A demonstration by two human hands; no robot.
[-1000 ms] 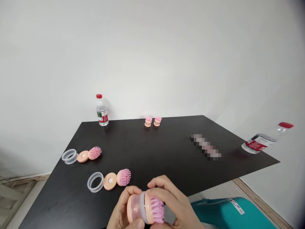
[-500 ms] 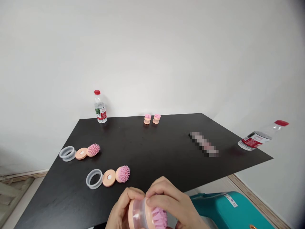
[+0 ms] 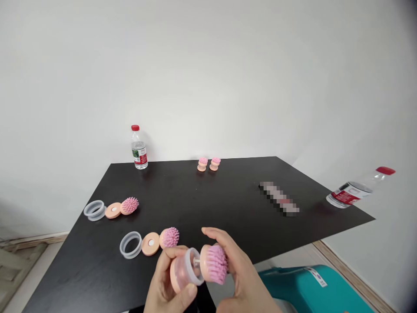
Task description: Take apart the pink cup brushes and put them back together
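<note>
My left hand (image 3: 166, 280) grips a peach-coloured brush base with a clear plastic ring (image 3: 185, 269) around it. My right hand (image 3: 243, 276) holds a round brush head with pink bristles (image 3: 215, 263). A thin stem (image 3: 196, 261) shows in the gap between the two parts. Nearest my left hand on the black table (image 3: 228, 213) lie a clear ring (image 3: 130, 244), a peach disc (image 3: 150, 244) and a pink bristle head (image 3: 169, 238). A matching trio lies farther left: ring (image 3: 94, 210), disc (image 3: 113, 210), bristle head (image 3: 129, 206).
Two small assembled pink brushes (image 3: 208, 164) stand at the far edge, left of them an upright water bottle (image 3: 139, 148). A pixelated object (image 3: 279, 198) lies right of centre. A bottle (image 3: 352, 192) lies on the right edge. A teal object (image 3: 312, 284) sits beyond the near right edge.
The brush held in my hands has come apart: the bristle head has separated from the base and ring, exposing the stem. My hands have moved apart.
</note>
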